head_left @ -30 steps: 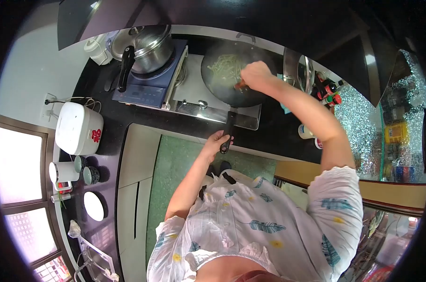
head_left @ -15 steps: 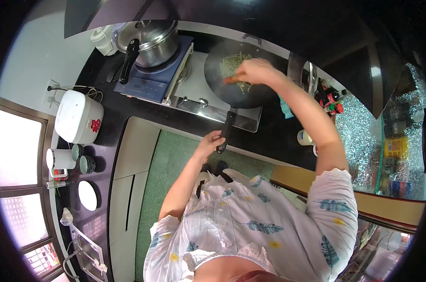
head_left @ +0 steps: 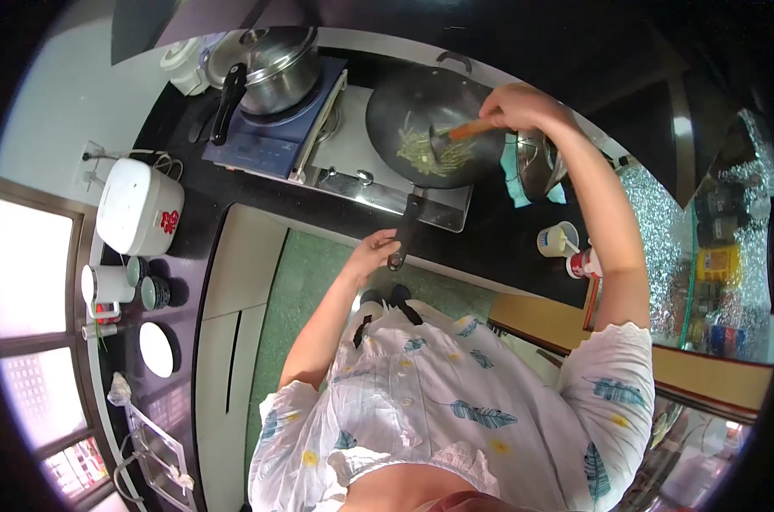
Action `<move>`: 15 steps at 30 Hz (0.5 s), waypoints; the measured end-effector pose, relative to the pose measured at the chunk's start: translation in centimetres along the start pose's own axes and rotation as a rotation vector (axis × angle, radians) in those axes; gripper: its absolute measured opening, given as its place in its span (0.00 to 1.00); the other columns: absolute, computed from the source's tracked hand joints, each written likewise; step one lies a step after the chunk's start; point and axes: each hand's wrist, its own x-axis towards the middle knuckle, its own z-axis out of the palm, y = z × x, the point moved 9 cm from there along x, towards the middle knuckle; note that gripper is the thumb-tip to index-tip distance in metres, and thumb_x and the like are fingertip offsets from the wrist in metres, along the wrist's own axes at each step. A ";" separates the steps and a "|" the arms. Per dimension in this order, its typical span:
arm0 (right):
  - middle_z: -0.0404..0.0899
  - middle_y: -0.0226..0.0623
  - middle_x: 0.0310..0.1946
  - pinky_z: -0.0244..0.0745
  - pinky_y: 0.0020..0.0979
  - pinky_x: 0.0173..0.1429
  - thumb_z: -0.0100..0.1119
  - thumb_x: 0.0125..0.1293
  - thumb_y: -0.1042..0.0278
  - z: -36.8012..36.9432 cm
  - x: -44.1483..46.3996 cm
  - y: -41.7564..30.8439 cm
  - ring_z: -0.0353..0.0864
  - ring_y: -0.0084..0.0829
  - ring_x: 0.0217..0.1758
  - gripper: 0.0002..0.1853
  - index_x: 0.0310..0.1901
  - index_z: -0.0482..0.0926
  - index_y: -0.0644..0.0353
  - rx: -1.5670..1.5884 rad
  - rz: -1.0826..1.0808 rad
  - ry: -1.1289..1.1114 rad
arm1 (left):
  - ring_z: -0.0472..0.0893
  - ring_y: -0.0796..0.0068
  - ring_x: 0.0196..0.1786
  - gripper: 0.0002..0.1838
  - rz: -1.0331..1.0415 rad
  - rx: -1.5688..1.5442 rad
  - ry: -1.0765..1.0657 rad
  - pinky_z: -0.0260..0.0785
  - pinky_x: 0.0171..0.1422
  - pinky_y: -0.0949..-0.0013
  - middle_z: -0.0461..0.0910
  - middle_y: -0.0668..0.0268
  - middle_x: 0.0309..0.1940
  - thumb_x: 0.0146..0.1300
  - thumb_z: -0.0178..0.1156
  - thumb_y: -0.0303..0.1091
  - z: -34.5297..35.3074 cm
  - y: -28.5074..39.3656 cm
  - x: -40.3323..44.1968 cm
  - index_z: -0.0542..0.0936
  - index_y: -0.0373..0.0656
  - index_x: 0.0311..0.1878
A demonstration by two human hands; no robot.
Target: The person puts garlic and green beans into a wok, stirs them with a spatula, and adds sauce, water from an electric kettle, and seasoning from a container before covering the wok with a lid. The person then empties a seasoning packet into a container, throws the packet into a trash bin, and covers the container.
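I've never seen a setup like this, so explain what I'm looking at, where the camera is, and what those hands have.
There's no machine here, just a person using two bare hands. The camera is worn on their head, looking forward and down, so their own shirt fills the bottom. The view is very wide, which is why straight edges look bent.

The right hand holds a spatula, its blade down in a dark wok among green strips of food. The left hand is at the wok's handle; how firmly it grips is hard to tell.

Left of the wok, a pot sits on a blue cooker. Farther left are a white appliance and a plate.
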 end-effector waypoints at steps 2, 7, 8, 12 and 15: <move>0.84 0.35 0.28 0.75 0.36 0.40 0.70 0.52 0.47 -0.7 -1.6 -3.4 0.84 0.37 0.35 0.16 0.35 0.87 0.49 -0.169 -0.117 -0.011 | 0.80 0.81 0.46 0.18 0.025 -0.009 0.031 0.73 0.48 0.78 0.81 0.70 0.47 0.68 0.59 0.34 -1.4 -0.2 -0.2 0.75 0.46 0.60; 0.86 0.38 0.33 0.78 0.35 0.45 0.67 0.48 0.31 4.2 2.6 -7.1 0.85 0.38 0.42 0.31 0.37 0.87 0.53 -0.629 -0.107 -0.051 | 0.81 0.76 0.48 0.18 0.054 0.042 0.197 0.72 0.53 0.74 0.81 0.65 0.50 0.70 0.52 0.33 -7.0 1.9 -5.7 0.73 0.42 0.62; 0.86 0.39 0.33 0.78 0.34 0.46 0.65 0.48 0.27 4.4 3.8 -6.7 0.86 0.37 0.42 0.35 0.37 0.87 0.57 -0.733 -0.013 -0.047 | 0.81 0.76 0.47 0.18 0.074 0.027 0.258 0.72 0.54 0.73 0.81 0.64 0.50 0.70 0.52 0.34 -9.0 2.3 -7.4 0.73 0.42 0.61; 0.84 0.41 0.35 0.78 0.40 0.45 0.65 0.56 0.48 1.3 6.2 1.1 0.84 0.43 0.44 0.15 0.32 0.86 0.52 -0.468 0.121 0.109 | 0.82 0.74 0.47 0.18 0.258 0.025 0.575 0.72 0.55 0.69 0.82 0.62 0.48 0.70 0.55 0.39 -19.9 6.3 -17.5 0.75 0.42 0.60; 0.85 0.41 0.36 0.77 0.41 0.46 0.63 0.57 0.61 -1.0 0.6 -0.8 0.84 0.43 0.45 0.07 0.33 0.86 0.50 -0.478 0.031 0.241 | 0.82 0.73 0.46 0.18 0.382 0.039 0.896 0.73 0.55 0.69 0.82 0.61 0.47 0.69 0.56 0.40 -32.2 6.7 -26.7 0.76 0.42 0.57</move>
